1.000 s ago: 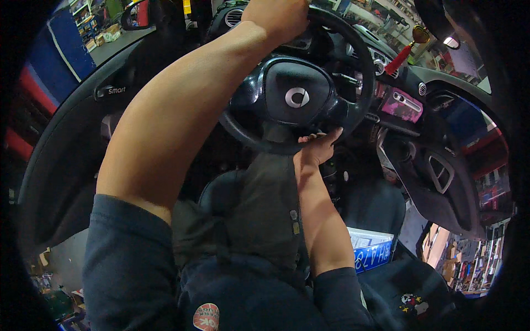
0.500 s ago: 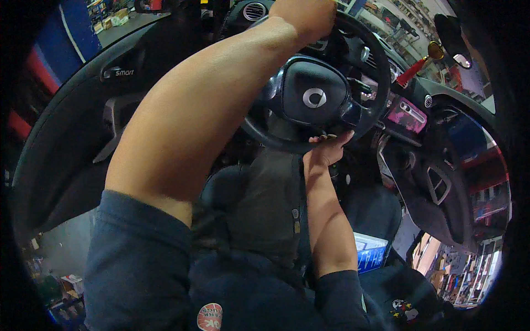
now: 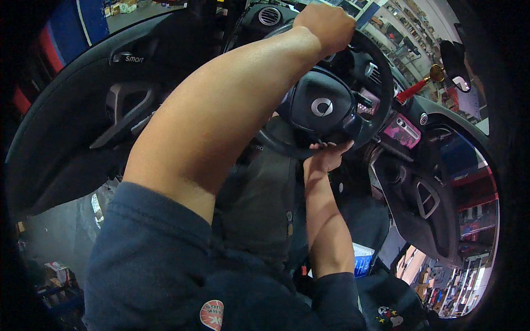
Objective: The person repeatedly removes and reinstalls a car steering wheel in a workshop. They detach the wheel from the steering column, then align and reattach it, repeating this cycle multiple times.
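Observation:
The black steering wheel point(image 3: 375, 107) is in front of me, with a round silver emblem at the centre of its hub point(image 3: 317, 91). My left arm reaches across the view to its top, where my left hand point(image 3: 324, 28) is closed around the upper rim. At the lower rim is my right hand point(image 3: 324, 157), its fingers curled over the wheel from below and its thumb stretched along it. Part of the right hand's grip is hidden by the rim. My left forearm covers the wheel's left side.
An open car door point(image 3: 72, 121) stands at the left, another door point(image 3: 425, 198) at the right. The dashboard holds a round air vent point(image 3: 269, 16) and a pink-lit panel point(image 3: 403, 132). A blue-and-white plate point(image 3: 362, 260) lies by my right elbow. Workshop shelves point(image 3: 408, 27) show beyond.
The view has shifted, and the wheel and my left hand appear a little farther right and lower. Both hands stay on the wheel.

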Action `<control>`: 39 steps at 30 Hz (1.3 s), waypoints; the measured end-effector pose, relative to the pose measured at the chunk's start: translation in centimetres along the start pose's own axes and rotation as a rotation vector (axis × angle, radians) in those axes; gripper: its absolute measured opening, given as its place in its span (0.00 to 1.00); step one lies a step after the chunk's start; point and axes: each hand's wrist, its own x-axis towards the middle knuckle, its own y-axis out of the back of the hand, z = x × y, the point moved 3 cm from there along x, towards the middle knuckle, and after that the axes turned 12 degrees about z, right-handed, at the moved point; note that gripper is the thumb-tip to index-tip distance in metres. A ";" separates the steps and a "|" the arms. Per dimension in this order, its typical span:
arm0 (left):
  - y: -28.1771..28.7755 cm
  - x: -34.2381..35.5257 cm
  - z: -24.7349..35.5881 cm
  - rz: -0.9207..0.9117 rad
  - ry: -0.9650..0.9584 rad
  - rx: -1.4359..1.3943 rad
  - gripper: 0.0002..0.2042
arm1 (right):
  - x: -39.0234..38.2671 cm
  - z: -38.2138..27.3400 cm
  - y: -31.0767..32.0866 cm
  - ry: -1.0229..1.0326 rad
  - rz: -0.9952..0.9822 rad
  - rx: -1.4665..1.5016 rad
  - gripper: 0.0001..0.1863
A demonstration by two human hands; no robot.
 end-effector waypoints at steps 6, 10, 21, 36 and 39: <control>1.3 -0.4 -0.3 -0.011 0.082 -0.081 0.12 | -0.2 -0.9 0.6 0.054 -0.110 -0.040 0.43; 2.0 -1.3 -1.0 -0.033 0.094 -0.206 0.26 | 0.9 -2.1 1.7 0.025 -0.275 -0.099 0.41; 4.0 -17.9 -5.9 0.224 0.560 -0.544 0.36 | 5.4 -14.7 -4.0 0.957 -0.326 -0.373 0.33; 0.7 -17.9 -5.1 0.383 0.848 -0.514 0.17 | 4.4 -14.0 -6.2 1.072 -0.213 -0.581 0.20; 0.7 -17.7 -5.3 0.353 0.867 -0.476 0.17 | 4.7 -14.2 -6.2 1.165 -0.220 -0.616 0.20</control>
